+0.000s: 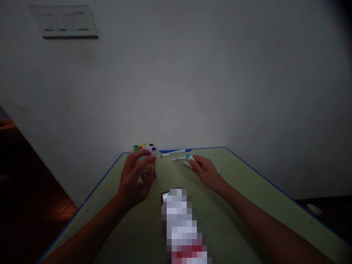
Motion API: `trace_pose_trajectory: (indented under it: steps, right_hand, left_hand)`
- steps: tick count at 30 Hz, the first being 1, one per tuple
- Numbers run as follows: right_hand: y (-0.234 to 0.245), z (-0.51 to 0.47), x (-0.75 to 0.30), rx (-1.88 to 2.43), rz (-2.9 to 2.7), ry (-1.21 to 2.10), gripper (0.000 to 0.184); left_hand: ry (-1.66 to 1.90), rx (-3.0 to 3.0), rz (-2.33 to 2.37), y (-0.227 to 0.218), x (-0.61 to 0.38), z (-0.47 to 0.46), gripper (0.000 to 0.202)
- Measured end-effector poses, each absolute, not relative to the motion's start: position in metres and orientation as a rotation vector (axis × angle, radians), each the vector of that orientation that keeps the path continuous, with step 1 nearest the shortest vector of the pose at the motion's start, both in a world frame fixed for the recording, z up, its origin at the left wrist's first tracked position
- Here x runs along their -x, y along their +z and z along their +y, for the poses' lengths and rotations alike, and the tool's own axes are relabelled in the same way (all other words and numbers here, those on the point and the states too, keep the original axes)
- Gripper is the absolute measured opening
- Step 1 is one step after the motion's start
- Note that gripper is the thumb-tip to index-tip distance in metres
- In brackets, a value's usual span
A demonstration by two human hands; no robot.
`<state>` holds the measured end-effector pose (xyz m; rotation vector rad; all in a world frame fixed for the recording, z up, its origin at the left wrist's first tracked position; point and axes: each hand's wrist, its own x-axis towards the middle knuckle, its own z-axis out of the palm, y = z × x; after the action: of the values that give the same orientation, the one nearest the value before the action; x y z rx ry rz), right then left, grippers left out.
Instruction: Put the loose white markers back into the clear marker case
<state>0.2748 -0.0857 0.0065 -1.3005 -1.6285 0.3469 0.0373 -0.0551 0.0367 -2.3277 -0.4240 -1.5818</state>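
My left hand is wrapped around an upright pack of markers whose coloured caps stick out at the top. My right hand pinches a white marker with a teal cap just above the green table. Beside that hand, on the table, lie a white marker and a marker with a blue cap near the far edge. Another white piece lies under my right fingers.
A blurred-out object lies in the middle of the table between my forearms. The table has a blue rim and ends at a white wall. Dark floor shows on the left and right.
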Motion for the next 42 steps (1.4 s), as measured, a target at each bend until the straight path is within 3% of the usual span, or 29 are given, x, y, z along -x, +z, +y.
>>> trace_pose_trajectory:
  steps: [6, 15, 20, 24, 34, 42]
  right_hand:
    - [-0.001, -0.080, -0.283, 1.214, -1.545, 0.550, 0.028]
    - [-0.006, -0.072, -0.291, 1.286, -1.524, 0.409, 0.031]
    - [-0.002, -0.076, -0.287, 1.370, -1.650, 0.316, 0.030]
    - [0.000, -0.082, -0.281, 1.428, -1.766, 0.298, 0.020]
    - [0.005, -0.086, -0.276, 1.320, -1.641, 0.289, 0.018]
    - [0.001, -0.088, -0.278, 1.338, -1.638, 0.318, 0.034]
  left_hand:
    - [-1.780, 2.111, -0.590, 0.042, -0.024, -0.036, 0.036]
    - [-2.004, 2.086, -1.028, 0.029, -0.012, -0.008, 0.038]
    - [-1.825, 2.094, -0.689, 0.049, -0.023, -0.033, 0.041]
    - [-1.581, 2.299, -0.479, 0.057, -0.031, -0.055, 0.028]
    - [-1.651, 2.319, -0.587, 0.032, -0.016, -0.043, 0.032]
    - [-1.717, 2.271, -0.669, 0.033, -0.018, -0.042, 0.025]
